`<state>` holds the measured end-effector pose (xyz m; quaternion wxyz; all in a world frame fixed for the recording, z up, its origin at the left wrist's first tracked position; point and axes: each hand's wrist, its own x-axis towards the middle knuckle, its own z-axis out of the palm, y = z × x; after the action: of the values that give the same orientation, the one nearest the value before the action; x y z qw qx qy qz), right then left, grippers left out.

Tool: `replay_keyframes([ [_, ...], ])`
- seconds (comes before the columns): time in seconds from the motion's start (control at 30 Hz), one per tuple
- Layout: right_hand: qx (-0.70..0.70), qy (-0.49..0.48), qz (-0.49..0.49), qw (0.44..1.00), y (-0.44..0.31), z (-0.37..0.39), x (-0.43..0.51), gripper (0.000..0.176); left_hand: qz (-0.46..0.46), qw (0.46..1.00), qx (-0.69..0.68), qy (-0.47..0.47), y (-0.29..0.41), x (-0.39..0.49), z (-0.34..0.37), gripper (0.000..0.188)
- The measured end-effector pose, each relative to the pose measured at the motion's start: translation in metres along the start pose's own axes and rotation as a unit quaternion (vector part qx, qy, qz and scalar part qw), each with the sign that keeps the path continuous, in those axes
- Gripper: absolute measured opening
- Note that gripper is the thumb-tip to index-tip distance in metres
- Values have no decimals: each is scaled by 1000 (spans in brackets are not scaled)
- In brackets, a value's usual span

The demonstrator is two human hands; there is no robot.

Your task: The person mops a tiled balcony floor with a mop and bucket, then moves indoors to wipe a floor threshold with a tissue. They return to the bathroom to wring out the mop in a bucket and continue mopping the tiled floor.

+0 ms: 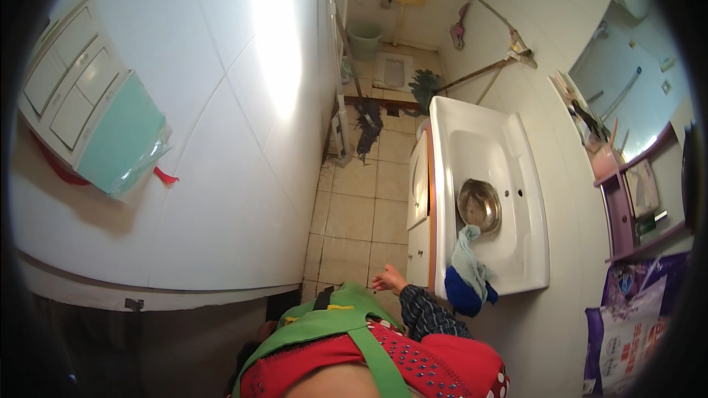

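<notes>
My right hand hangs in front of the cabinet under the white washbasin, its fingers loosely apart and holding nothing. Part of my left hand shows at the left edge of my green apron; its fingers are hidden. In the washbasin sits a shiny metal bowl. A pale grey-blue cloth and a dark blue cloth drape over the near front corner of the rim. Below, the white cabinet doors face the narrow tiled floor.
A dark mop head lies on the floor ahead, near a raised sill. Beyond are a green mop, a squat toilet and a bucket. A mirror shelf and a printed plastic bag line the right wall.
</notes>
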<state>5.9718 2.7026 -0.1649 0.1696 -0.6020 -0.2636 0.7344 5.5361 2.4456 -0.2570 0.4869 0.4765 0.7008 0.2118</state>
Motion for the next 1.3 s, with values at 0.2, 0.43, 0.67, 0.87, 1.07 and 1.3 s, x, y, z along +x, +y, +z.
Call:
replay_keyframes([
  [0.2,26,76,-71,994,16,-3,-32,29,-15,995,-52,-78,47,61,-13,22],
  [0.43,-97,126,-212,964,-23,2,-22,16,4,965,-128,-229,87,175,19,31],
  [0.67,-277,250,-335,865,-94,-35,-5,21,15,974,134,-183,161,259,2,30],
  [0.87,-265,195,-332,884,-155,-68,6,23,-34,987,59,-147,246,320,-1,20],
  [1.07,-267,153,-358,881,-231,-73,56,20,-109,981,-86,-138,338,401,2,18],
  [1.3,-335,154,-354,860,-335,-96,131,19,6,986,-138,-98,506,584,-29,25],
])
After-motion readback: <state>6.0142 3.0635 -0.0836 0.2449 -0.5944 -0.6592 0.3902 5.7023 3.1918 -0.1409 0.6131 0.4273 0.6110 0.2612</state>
